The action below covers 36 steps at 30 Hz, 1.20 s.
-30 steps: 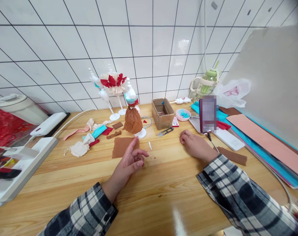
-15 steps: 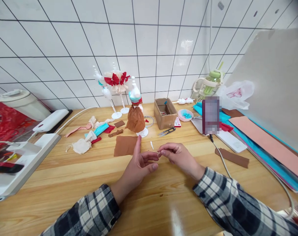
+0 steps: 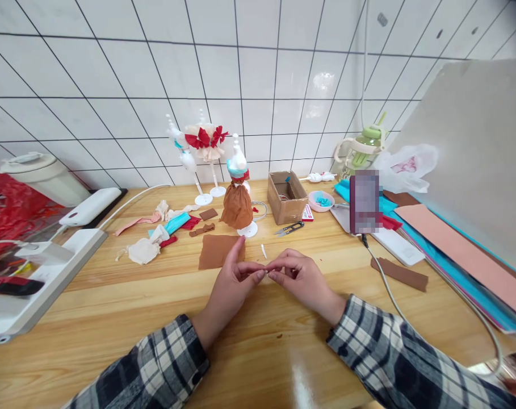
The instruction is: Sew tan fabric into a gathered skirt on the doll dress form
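My left hand (image 3: 232,282) and right hand (image 3: 302,278) meet fingertip to fingertip just above the counter (image 3: 283,352). Both pinch a small item (image 3: 267,274), too small to identify. The brown cloth (image 3: 215,251) lies flat just beyond the left hand.

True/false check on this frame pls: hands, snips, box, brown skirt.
1. The left hand and right hand meet fingertip to fingertip above the wooden table. True.
2. The thread snips are in the right hand. False: they lie on the table near the cardboard box.
3. The brown skirt sits on a white stand beyond the flat brown fabric piece. True.
4. The cardboard box is shut. False: its top is open.
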Tool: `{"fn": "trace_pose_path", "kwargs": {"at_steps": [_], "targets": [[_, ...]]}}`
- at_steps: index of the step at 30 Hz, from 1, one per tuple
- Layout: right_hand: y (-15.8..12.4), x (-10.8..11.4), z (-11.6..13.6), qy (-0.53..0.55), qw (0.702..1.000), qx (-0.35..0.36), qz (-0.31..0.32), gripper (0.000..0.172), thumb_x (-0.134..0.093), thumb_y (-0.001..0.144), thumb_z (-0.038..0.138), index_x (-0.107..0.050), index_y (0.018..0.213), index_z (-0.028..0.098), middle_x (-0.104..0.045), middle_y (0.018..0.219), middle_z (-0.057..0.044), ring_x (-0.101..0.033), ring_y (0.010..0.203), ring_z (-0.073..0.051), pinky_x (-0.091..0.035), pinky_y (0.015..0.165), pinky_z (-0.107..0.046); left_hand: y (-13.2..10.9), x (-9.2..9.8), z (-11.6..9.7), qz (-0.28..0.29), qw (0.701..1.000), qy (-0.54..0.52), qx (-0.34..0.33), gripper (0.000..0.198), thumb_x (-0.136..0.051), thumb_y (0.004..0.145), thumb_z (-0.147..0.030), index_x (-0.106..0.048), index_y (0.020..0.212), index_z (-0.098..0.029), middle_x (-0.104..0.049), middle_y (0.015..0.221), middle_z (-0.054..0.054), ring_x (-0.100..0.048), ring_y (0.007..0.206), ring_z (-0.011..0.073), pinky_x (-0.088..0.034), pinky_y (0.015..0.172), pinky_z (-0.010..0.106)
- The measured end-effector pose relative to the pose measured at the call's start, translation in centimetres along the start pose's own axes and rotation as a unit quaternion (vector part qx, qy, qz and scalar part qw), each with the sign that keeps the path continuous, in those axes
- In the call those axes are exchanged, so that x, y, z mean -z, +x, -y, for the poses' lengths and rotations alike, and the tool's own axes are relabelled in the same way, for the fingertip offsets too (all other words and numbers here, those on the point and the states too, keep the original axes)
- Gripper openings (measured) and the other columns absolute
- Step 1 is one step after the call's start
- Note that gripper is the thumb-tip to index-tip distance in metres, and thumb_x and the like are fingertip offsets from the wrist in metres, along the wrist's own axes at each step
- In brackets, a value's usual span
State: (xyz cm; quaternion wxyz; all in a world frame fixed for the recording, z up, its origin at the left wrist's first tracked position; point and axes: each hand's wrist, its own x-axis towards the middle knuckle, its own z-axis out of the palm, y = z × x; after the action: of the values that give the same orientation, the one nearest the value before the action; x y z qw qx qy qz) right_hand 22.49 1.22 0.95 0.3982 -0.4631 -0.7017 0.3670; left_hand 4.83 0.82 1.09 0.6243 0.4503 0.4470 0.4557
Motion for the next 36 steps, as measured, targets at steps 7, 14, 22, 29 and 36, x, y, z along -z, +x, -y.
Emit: {"fn": "trace_pose_path", "kwargs": {"at_steps": [7, 14, 22, 29, 36], "targets": [[-0.4, -0.2, 0.1, -0.061, 0.997, 0.043, -0.022, 0.007, -0.064, 0.080, 0.021, -0.071, 0.082, 0.022, -0.058, 0.076, 0.000, -0.043, 0.053, -0.008, -0.038, 0.051, -0.022, -0.1, 0.0, -0.1, 0.007, 0.999, 0.034, -0.016, 0.103, -0.077, 0.070, -0.029, -0.012, 0.149, -0.015, -0.072, 0.071, 0.000, -0.064, 0.066, 0.0141, -0.044, 0.068, 0.024], [-0.7, 0.0, 0.4, -0.061, 0.994, 0.088, -0.004, 0.012, -0.056, 0.085, 0.022, -0.064, 0.094, 0.021, -0.059, 0.085, -0.001, -0.043, 0.052, -0.007, -0.039, 0.050, -0.021, 0.1, 0.2, -0.2, -0.019, 0.999, 0.030, -0.015, 0.103, -0.077, 0.069, -0.031, -0.013, 0.149, -0.016, -0.073, 0.072, 0.000, -0.066, 0.071, 0.0165, -0.047, 0.074, 0.029], [-0.5, -0.4, -0.2, -0.093, 0.989, 0.113, -0.015, 0.009, -0.059, 0.087, 0.022, -0.068, 0.087, 0.022, -0.063, 0.082, -0.002, -0.055, 0.067, -0.011, -0.046, 0.063, -0.023, 0.0, 0.0, -0.2, -0.003, 0.999, 0.051, -0.016, 0.107, -0.076, 0.070, -0.031, -0.006, 0.150, -0.013, -0.073, 0.072, 0.003, -0.066, 0.069, 0.0159, -0.047, 0.067, 0.025], [-1.0, -0.2, 0.0, -0.052, 0.972, 0.227, -0.002, 0.012, -0.054, 0.090, 0.018, -0.066, 0.090, 0.022, -0.067, 0.086, -0.003, -0.064, 0.078, -0.012, -0.051, 0.071, -0.023, 0.0, 0.4, -0.3, -0.031, 0.999, -0.013, 0.007, 0.102, -0.077, 0.069, -0.026, -0.014, 0.148, -0.016, -0.073, 0.076, 0.002, -0.066, 0.075, 0.0151, -0.047, 0.073, 0.026], [1.8, 2.1, -2.1, -0.126, 0.944, 0.185, -0.242, 0.017, -0.050, 0.091, 0.018, -0.066, 0.096, 0.022, -0.070, 0.089, -0.003, -0.066, 0.081, -0.014, -0.052, 0.074, -0.027, -0.1, 1.1, 0.0, 0.050, 0.998, -0.028, 0.035, 0.098, -0.074, 0.074, -0.028, -0.011, 0.150, -0.022, -0.071, 0.108, 0.012, -0.064, 0.095, 0.0201, -0.044, 0.080, 0.029]]}}
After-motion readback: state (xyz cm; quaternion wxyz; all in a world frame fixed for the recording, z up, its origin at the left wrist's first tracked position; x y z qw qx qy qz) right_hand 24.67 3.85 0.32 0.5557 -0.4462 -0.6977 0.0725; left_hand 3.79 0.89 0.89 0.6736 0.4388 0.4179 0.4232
